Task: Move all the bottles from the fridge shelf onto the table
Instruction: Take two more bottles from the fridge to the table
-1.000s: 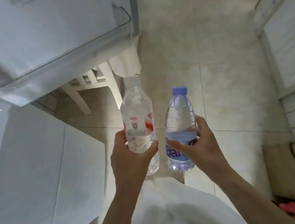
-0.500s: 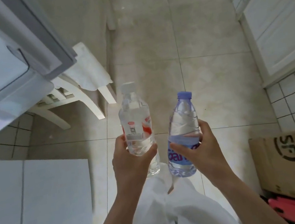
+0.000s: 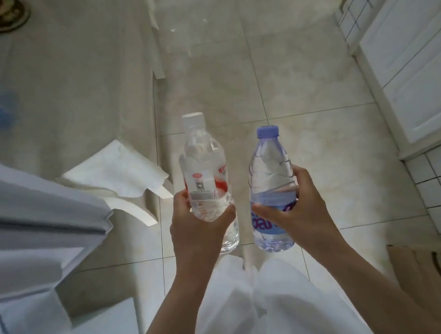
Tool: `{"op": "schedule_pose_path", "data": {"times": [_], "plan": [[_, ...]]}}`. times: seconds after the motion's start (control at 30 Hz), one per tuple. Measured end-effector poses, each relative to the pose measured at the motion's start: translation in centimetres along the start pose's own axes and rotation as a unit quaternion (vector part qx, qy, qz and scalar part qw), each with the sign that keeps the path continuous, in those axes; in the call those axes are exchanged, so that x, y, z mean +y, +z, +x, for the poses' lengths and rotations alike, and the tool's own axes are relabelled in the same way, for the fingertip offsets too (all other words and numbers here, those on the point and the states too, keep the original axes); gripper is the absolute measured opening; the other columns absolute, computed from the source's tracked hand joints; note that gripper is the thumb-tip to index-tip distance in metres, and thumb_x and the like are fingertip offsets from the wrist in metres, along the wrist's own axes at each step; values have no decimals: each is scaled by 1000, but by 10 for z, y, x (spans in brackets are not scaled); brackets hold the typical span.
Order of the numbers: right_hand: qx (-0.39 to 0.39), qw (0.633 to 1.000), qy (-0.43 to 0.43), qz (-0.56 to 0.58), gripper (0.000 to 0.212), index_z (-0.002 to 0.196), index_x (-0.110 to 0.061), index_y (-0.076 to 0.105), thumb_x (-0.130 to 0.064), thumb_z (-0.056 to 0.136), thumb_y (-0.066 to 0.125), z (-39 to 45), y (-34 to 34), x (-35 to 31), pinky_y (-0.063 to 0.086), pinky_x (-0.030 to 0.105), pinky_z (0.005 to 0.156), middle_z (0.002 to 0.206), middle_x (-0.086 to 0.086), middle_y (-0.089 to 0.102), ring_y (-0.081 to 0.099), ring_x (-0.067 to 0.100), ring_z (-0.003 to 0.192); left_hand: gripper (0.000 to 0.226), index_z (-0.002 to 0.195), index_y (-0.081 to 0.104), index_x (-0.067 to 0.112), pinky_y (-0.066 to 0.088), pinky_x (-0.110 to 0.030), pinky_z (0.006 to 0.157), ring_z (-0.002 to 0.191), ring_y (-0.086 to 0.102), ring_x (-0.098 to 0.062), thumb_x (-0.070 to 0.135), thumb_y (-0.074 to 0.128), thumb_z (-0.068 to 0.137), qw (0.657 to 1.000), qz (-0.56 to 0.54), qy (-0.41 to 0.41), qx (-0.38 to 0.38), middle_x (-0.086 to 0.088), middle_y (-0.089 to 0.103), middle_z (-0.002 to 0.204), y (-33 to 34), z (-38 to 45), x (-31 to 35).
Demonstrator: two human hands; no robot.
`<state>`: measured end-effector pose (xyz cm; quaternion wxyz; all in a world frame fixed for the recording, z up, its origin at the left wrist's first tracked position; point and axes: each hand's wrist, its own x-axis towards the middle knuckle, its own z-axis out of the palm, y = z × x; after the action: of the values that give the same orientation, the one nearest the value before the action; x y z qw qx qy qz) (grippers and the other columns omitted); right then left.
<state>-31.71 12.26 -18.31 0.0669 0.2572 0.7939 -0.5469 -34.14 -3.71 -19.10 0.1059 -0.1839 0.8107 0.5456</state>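
tiled floor beneath; each hand grips an upright bottle, table ahead left.

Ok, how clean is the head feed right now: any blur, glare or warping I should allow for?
Head view: both bottles, white-capped and blue-capped, read sharp in the hands; the fridge door at left is smeared by motion blur; window glare washes the floor tiles up top; wide-angle bending curves the cabinet edges at right.

Head-worn view, steeply down, close
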Motion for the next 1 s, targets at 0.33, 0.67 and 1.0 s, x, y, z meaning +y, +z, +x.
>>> {"op": "schedule_pose_path", "data": {"times": [0.33, 0.67, 1.0], "plan": [[-35, 999, 5, 8, 76, 126, -28, 41, -31, 64, 84, 135, -3, -52, 55, 37, 91, 109, -13, 58, 62, 15, 101, 72, 114, 55, 16, 58, -43, 82, 87, 69, -17, 34, 90, 53, 998, -12, -17, 62, 2, 69, 101, 21, 113, 54], [-184, 977, -98, -51, 82, 128, -23, 44, -32, 59, 87, 301, 3, -140, 58, 36, 86, 107, -12, 63, 65, 12, 98, 65, 112, 55, 26, 56, -43, 85, 90, 68, -9, 30, 90, 58, 975, -70, -88, 189, 12, 68, 99, 55, 221, 119], [-296, 940, -142, -98, 74, 124, -22, 47, -23, 62, 88, 410, 58, -213, 58, 27, 75, 107, -4, 66, 67, 9, 90, 63, 109, 59, 25, 58, -38, 79, 84, 70, -8, 38, 89, 56, 938, -114, -126, 302, 9, 71, 93, 45, 297, 151]]}}
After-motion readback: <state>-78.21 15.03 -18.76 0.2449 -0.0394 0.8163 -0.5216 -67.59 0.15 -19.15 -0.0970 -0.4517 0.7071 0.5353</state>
